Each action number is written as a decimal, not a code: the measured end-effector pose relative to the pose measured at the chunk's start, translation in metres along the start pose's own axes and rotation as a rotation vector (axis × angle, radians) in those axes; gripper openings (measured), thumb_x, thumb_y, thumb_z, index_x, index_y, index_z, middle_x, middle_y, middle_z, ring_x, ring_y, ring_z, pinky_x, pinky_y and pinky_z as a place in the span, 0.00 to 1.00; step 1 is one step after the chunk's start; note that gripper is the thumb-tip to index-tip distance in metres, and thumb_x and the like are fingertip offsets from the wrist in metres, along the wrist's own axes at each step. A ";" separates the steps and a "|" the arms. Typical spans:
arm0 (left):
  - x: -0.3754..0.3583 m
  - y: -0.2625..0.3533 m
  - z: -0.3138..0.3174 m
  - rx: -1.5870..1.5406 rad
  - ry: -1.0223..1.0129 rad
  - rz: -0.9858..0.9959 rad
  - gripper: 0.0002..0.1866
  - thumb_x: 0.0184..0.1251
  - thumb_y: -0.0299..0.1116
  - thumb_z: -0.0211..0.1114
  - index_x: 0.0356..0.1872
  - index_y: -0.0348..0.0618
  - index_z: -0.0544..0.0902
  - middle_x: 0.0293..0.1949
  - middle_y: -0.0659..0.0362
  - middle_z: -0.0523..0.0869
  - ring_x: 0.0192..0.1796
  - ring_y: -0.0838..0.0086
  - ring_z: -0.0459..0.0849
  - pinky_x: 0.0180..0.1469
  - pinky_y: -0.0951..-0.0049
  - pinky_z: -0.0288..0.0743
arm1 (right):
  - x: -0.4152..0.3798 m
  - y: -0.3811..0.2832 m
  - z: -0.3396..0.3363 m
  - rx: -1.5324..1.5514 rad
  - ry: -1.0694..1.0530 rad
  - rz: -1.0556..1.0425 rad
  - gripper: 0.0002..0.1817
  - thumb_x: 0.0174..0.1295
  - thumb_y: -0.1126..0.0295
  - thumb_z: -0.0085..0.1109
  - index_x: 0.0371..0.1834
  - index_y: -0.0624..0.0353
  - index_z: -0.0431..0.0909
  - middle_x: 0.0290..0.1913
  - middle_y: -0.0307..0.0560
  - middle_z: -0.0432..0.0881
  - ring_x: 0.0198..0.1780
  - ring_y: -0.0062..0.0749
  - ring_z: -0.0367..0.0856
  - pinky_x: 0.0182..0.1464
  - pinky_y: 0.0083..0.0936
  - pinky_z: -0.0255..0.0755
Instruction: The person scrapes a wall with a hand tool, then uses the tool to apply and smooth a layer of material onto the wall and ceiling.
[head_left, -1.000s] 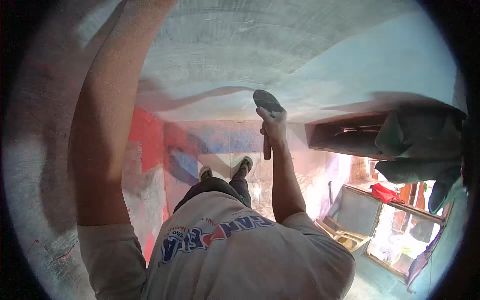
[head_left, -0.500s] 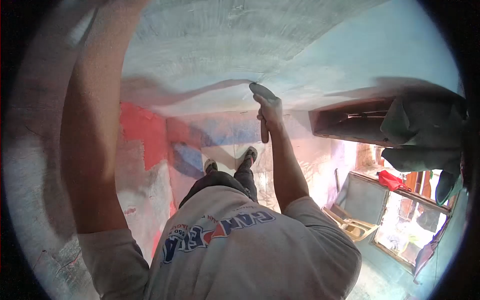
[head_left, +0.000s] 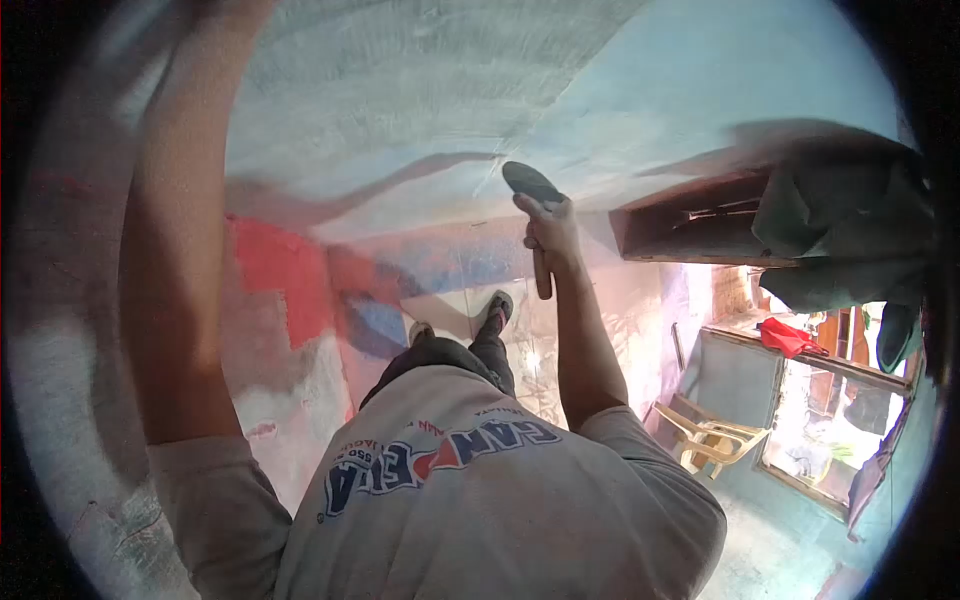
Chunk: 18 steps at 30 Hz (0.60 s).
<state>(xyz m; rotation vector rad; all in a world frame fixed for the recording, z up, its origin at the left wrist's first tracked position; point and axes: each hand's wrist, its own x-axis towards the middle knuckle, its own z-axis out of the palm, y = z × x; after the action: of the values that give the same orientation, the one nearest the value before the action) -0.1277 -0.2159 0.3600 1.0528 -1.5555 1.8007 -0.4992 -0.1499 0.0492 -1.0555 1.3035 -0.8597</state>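
Observation:
My right hand (head_left: pixel 552 222) is closed round the handle of a trowel (head_left: pixel 531 184) with a dark, rounded blade. A light brown handle end sticks out below the fist. The blade's tip points up and left, close to the pale blue-grey wall (head_left: pixel 430 90), where a long shadow meets it. A thin whitish streak shows on the wall beside the tip. My left arm (head_left: pixel 180 230) reaches up along the left side, and its hand lies beyond the top edge of the view.
Red paint (head_left: pixel 285 275) covers part of the wall at left. A dark wooden shelf (head_left: pixel 700 225) with draped dark cloth (head_left: pixel 820 220) juts out at right. Below are a window frame (head_left: pixel 800 360), a red cloth (head_left: pixel 788 337) and a chair (head_left: pixel 712 435). My feet (head_left: pixel 497 312) stand on the floor.
The trowel and my right hand have shifted slightly right, and the blade shows more of its flat face. The whole view has turned a little.

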 end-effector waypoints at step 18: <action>-0.001 -0.004 0.002 -0.041 -0.020 0.016 0.38 0.58 0.30 0.72 0.73 0.63 0.78 0.74 0.60 0.78 0.75 0.53 0.72 0.76 0.42 0.63 | 0.025 0.028 0.036 0.006 0.053 -0.020 0.17 0.61 0.67 0.72 0.49 0.68 0.87 0.22 0.38 0.78 0.16 0.20 0.69 0.17 0.23 0.67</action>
<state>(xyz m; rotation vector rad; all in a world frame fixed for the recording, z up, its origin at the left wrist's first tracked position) -0.1239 -0.2171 0.3615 1.0458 -1.6097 1.7664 -0.4633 -0.1606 0.0134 -1.0485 1.3360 -0.9114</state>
